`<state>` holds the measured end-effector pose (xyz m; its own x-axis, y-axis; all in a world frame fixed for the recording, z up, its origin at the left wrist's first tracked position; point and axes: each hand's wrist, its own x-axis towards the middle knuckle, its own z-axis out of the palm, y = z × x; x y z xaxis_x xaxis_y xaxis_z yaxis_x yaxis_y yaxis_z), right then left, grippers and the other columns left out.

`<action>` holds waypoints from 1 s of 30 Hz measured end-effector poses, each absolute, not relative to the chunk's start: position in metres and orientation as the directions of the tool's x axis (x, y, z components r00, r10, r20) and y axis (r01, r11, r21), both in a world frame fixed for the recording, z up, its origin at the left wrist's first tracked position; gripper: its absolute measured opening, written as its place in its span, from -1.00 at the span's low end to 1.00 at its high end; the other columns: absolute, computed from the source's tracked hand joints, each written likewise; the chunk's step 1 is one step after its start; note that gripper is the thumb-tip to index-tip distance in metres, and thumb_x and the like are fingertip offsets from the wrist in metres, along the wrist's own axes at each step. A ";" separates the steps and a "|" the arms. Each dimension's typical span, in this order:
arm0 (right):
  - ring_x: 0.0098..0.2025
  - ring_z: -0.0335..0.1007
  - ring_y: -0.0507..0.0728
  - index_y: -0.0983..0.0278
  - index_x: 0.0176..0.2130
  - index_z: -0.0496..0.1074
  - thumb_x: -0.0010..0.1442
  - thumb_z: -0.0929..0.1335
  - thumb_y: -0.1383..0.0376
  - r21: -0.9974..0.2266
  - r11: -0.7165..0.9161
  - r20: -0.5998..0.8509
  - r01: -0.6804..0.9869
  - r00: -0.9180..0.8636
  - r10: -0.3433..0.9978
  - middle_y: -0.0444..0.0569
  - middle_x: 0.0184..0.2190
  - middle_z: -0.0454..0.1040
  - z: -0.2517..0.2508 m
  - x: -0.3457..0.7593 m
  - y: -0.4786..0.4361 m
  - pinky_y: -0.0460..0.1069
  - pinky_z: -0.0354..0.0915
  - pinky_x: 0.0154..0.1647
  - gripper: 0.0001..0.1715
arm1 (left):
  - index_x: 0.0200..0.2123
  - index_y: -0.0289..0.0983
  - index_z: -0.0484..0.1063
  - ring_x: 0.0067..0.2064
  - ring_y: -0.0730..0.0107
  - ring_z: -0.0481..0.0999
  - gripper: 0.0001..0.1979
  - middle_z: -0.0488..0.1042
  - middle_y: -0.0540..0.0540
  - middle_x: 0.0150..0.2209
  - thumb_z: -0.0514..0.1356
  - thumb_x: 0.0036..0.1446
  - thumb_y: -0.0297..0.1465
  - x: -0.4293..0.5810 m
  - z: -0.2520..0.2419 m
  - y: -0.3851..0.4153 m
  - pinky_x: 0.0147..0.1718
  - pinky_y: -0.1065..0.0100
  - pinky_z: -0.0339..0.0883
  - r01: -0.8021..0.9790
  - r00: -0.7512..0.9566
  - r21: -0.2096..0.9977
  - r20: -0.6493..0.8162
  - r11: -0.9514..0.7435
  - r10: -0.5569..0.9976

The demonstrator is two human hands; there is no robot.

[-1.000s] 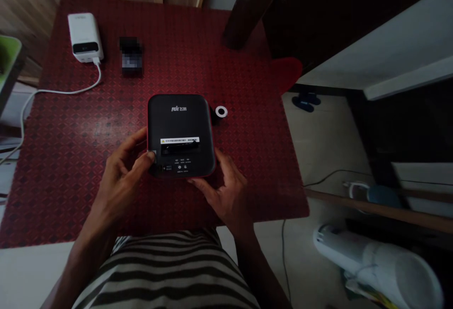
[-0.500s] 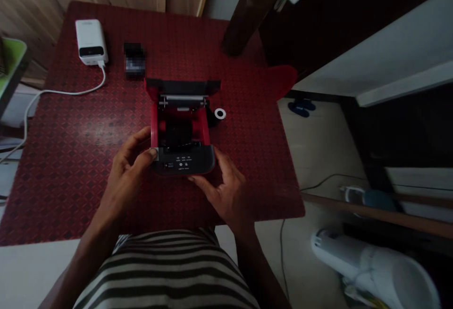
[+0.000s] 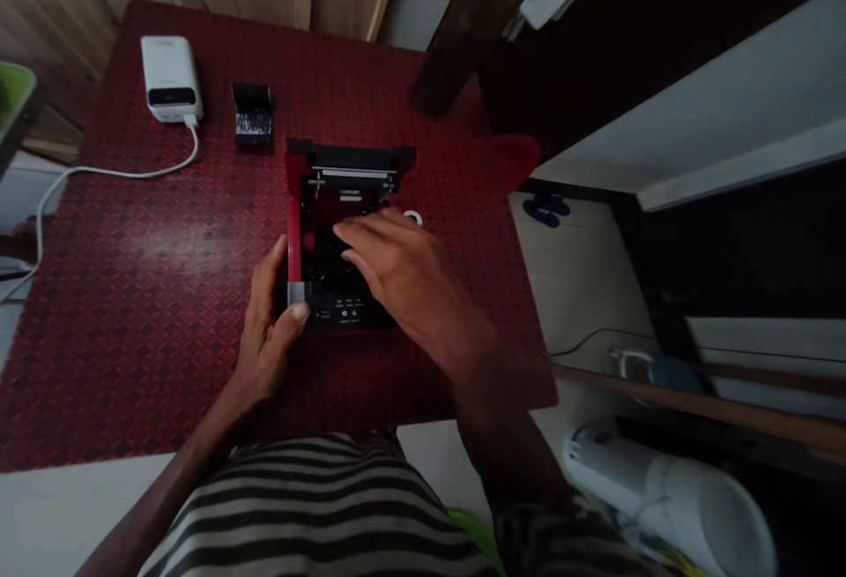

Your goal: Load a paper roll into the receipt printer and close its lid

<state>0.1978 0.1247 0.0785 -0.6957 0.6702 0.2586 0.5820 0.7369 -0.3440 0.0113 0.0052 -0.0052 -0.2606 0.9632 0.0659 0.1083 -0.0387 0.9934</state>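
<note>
A small red and black label printer [image 3: 350, 313] sits on the table with its lid [image 3: 357, 157] raised and a roller showing inside. My left hand [image 3: 268, 321] grips its left side, the thumb on the grey front corner and the fingers along the red wall. Over the right wall reaches my right hand [image 3: 410, 273], its fingers stretched into the dark compartment, thumb and index apart. Nothing shows between them. A white ring [image 3: 413, 218] lies just right of the printer, partly covered by my right hand. The inside of the compartment is too dark to make out fully.
On the red patterned table [image 3: 165, 321] stands a white power bank [image 3: 170, 75] with a white cable [image 3: 132, 174] running off left. A black roll with a printed strip [image 3: 252, 114] lies beside it. A tall brown bottle [image 3: 466, 26] with a green cap stands at the back right.
My right hand has left the printer's front right corner and moved up over its right wall into the compartment. My left hand keeps its hold. The view has shifted slightly.
</note>
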 end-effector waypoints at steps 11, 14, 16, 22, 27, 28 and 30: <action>-0.04 0.86 0.33 0.20 -0.04 0.76 0.49 0.48 0.60 -0.137 0.760 -0.061 0.635 -0.772 0.633 0.08 -0.06 0.85 0.069 0.159 0.151 0.19 0.70 0.09 -0.66 | 0.57 0.04 0.58 0.61 -0.37 0.47 -0.27 0.56 -0.17 0.57 0.42 0.46 0.11 -0.002 0.001 0.008 0.66 -0.34 0.23 0.149 -0.233 0.988 0.074 -0.040 0.970; -0.03 0.83 0.29 0.22 -0.01 0.74 0.48 0.49 0.59 -0.180 0.762 -0.009 0.622 -0.775 0.631 0.07 -0.04 0.84 0.078 0.164 0.150 0.12 0.67 0.03 -0.69 | 0.58 0.00 0.57 0.58 -0.37 0.49 -0.26 0.57 -0.20 0.54 0.41 0.47 0.11 -0.001 0.001 0.009 0.64 -0.35 0.25 0.156 -0.240 0.987 0.075 -0.038 0.968; 0.01 0.80 0.29 0.22 -0.02 0.73 0.52 0.49 0.53 -0.194 0.753 0.055 0.629 -0.760 0.648 0.07 -0.05 0.83 0.087 0.170 0.143 0.12 0.65 0.06 -0.76 | 0.58 0.00 0.55 0.59 -0.37 0.48 -0.25 0.56 -0.21 0.55 0.41 0.46 0.13 -0.001 0.002 0.009 0.65 -0.35 0.22 0.161 -0.238 0.986 0.077 -0.038 0.968; 0.04 0.79 0.27 0.13 0.10 0.73 0.52 0.56 0.39 -0.432 0.672 0.392 0.601 -0.546 0.740 -0.03 0.00 0.85 0.107 0.225 0.105 0.18 0.68 0.17 -0.78 | 0.60 0.04 0.52 0.59 -0.34 0.47 -0.26 0.54 -0.20 0.56 0.40 0.49 0.13 -0.002 0.001 0.008 0.64 -0.31 0.26 0.149 -0.227 0.988 0.084 -0.051 0.970; 0.10 0.85 0.23 0.03 0.18 0.73 0.42 0.63 0.31 -0.791 0.370 0.337 0.487 -0.158 0.928 -0.10 0.08 0.87 0.075 0.293 0.078 0.20 0.70 0.23 -0.62 | 0.63 0.01 0.47 0.59 -0.35 0.47 -0.23 0.51 -0.23 0.58 0.38 0.50 0.12 -0.002 0.000 0.008 0.59 -0.28 0.34 0.160 -0.220 0.986 0.086 -0.051 0.972; 0.11 0.86 0.24 0.04 0.16 0.73 0.41 0.62 0.31 -0.831 0.303 0.283 0.467 -0.115 0.952 -0.08 0.09 0.88 0.063 0.301 0.074 0.21 0.70 0.24 -0.64 | 0.62 0.00 0.48 0.59 -0.36 0.48 -0.23 0.51 -0.23 0.57 0.38 0.50 0.13 -0.002 0.001 0.008 0.58 -0.28 0.36 0.161 -0.225 0.986 0.079 -0.043 0.971; 0.09 0.87 0.25 0.08 0.12 0.72 0.37 0.61 0.31 -0.863 0.220 0.204 0.455 -0.084 0.975 -0.05 0.05 0.89 0.039 0.307 0.068 0.21 0.72 0.19 -0.66 | 0.60 0.00 0.50 0.58 -0.38 0.48 -0.22 0.53 -0.22 0.56 0.39 0.47 0.15 -0.001 0.003 0.009 0.59 -0.27 0.37 0.166 -0.239 0.986 0.067 -0.027 0.969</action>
<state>0.3072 0.0682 0.0390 -0.0843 0.9754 0.2037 0.4555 0.2195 -0.8628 -0.0011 0.0088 0.0032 -0.2391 0.9687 0.0671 0.1657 -0.0274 0.9858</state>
